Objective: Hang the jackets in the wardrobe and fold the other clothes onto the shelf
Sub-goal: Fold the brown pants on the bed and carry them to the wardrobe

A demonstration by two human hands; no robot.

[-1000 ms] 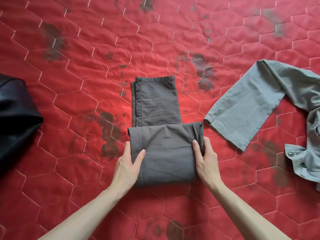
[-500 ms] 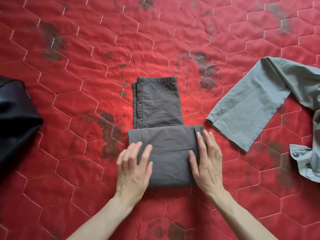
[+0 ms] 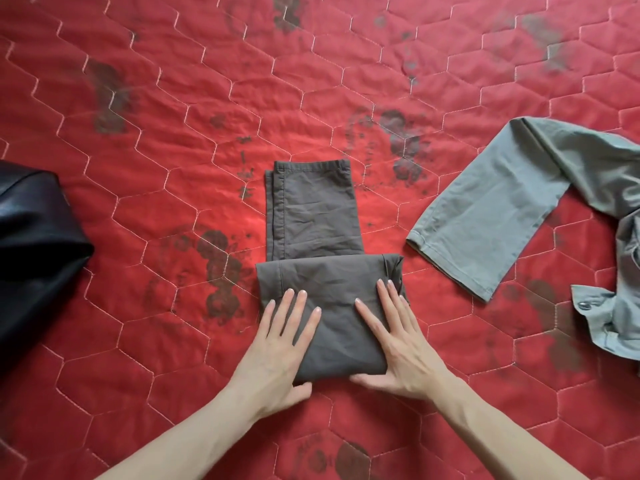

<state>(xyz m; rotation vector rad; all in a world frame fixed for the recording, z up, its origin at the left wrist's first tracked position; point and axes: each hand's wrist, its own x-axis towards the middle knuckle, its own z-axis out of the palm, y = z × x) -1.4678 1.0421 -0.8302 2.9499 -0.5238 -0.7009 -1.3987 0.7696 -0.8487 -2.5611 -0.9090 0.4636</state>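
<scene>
Dark grey-brown trousers (image 3: 313, 216) lie partly folded in the middle of the red quilt, the near part doubled over and the leg ends stretching away from me. My left hand (image 3: 282, 344) lies flat, fingers spread, on the left side of the folded part. My right hand (image 3: 398, 344) lies flat on its right side, thumb at the near edge. Neither hand grips the cloth. A light grey-green garment (image 3: 485, 216) lies spread at the right. A black leather-like jacket (image 3: 31, 244) sits at the left edge.
Everything rests on a red quilted cover (image 3: 173, 98) with hexagon stitching and dark blotches. The light garment's buttoned part (image 3: 595, 317) is bunched at the far right. No wardrobe or shelf is in view.
My hands have gone from holding the sides of the folded part to lying flat on top of it, and have slid toward its near edge. The trousers keep the same fold.
</scene>
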